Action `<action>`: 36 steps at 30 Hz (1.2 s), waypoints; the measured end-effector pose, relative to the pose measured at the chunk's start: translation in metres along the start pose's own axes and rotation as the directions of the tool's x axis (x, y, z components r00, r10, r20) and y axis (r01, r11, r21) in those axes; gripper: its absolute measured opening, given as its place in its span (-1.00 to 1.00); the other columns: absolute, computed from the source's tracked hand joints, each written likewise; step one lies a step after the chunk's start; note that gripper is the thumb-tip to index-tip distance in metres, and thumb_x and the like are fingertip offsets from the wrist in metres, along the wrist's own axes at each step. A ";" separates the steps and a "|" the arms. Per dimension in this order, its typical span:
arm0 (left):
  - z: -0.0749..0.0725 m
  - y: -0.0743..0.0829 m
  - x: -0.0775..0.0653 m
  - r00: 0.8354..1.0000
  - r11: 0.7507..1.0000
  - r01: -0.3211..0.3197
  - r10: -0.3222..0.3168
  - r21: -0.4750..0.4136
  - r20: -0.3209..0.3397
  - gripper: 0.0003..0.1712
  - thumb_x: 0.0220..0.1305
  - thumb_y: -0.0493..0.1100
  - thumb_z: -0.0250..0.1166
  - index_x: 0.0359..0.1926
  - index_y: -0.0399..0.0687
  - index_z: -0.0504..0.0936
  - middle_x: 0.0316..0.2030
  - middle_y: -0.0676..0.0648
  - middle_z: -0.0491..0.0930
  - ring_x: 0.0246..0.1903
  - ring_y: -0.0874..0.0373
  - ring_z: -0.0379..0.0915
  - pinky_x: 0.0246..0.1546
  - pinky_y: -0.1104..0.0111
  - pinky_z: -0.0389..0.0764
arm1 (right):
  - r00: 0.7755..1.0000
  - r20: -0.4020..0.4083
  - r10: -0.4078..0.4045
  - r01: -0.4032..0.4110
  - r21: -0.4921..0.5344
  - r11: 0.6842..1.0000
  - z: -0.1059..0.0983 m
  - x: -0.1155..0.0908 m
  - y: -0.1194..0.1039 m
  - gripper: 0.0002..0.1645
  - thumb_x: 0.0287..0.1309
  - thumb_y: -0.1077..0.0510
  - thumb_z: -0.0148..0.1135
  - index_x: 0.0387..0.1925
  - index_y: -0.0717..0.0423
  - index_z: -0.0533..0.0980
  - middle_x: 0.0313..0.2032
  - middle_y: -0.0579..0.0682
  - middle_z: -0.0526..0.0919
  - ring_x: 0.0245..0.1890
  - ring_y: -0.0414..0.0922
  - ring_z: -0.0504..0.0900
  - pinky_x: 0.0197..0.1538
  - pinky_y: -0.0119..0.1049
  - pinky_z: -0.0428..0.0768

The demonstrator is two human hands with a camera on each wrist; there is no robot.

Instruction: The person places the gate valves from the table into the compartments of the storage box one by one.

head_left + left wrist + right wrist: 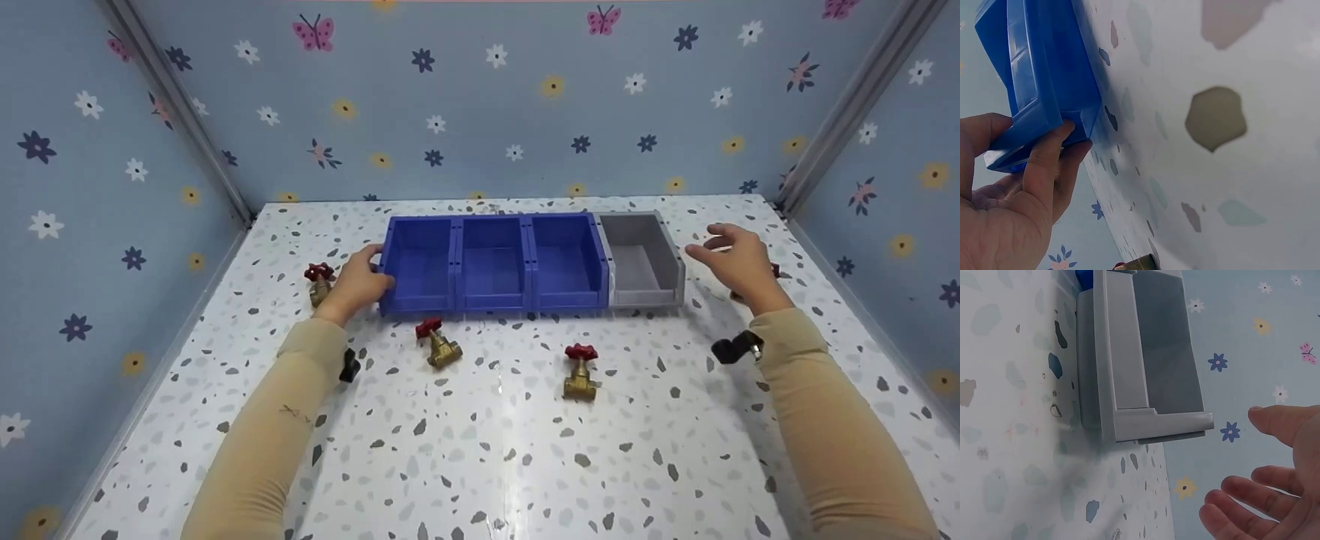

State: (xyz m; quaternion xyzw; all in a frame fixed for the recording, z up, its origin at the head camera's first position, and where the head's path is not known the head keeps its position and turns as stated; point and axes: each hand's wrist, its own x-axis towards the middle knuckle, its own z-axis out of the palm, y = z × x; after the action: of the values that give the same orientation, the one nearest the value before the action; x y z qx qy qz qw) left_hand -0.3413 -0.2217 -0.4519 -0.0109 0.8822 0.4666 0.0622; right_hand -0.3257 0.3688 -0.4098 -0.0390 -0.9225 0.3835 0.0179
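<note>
Three blue bins (491, 262) and one grey bin (637, 259) stand joined in a row on the speckled table, open side up. My left hand (360, 281) grips the outer side wall of the leftmost blue bin (1044, 73), thumb on one face and fingers on the other. Off the right end of the row, my right hand (739, 262) is held apart from the grey bin (1176, 349). Its fingers (1264, 492) are spread and loosely bent, with nothing between them.
Brass valves with red handwheels lie about: one left of my left hand (319, 285), two in front of the bins (442, 349) (580, 379), another partly hidden behind my right hand (775, 270). Black fittings show beside both sleeves (349, 366) (735, 348). Patterned walls enclose the table.
</note>
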 end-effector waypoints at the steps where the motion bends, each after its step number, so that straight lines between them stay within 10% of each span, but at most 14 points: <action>1: 0.000 0.000 0.000 1.000 1.000 0.000 0.000 0.001 -0.001 -0.09 0.31 -0.35 0.16 0.69 -0.22 0.17 0.39 -0.50 0.48 0.37 -0.34 0.49 0.38 -0.13 0.61 | 1.000 -0.006 0.005 -0.005 -0.005 1.000 -0.001 0.000 0.001 0.06 0.49 -0.30 0.27 0.67 0.26 0.18 0.44 0.43 0.46 0.32 0.34 0.55 0.20 0.06 0.66; 22: 0.000 -0.001 -0.001 1.000 1.000 -0.003 0.003 -0.010 -0.002 -0.09 0.30 -0.33 0.15 0.68 -0.18 0.20 0.38 -0.48 0.50 0.34 -0.30 0.50 0.38 -0.11 0.61 | 0.993 -0.099 0.060 -0.058 0.022 0.998 -0.020 -0.004 0.025 0.09 0.41 -0.35 0.33 0.56 0.39 0.30 0.43 0.46 0.46 0.41 0.35 0.46 0.50 0.28 0.40; 36: 0.000 -0.002 -0.002 1.000 0.999 -0.010 0.010 -0.050 0.000 -0.07 0.27 -0.36 0.15 0.69 -0.19 0.20 0.32 -0.50 0.55 0.24 -0.28 0.56 0.31 -0.08 0.67 | 0.980 -0.106 0.169 -0.167 0.034 0.985 -0.024 -0.005 0.042 0.04 0.41 -0.29 0.35 0.53 0.42 0.33 0.43 0.43 0.48 0.36 0.23 0.50 0.35 -0.01 0.52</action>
State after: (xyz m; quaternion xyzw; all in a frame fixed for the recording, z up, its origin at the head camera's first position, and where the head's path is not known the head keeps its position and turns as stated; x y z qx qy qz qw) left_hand -0.3395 -0.2230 -0.4535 -0.0077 0.8702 0.4890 0.0598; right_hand -0.3172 0.4148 -0.4226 -0.1373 -0.9088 0.3924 0.0362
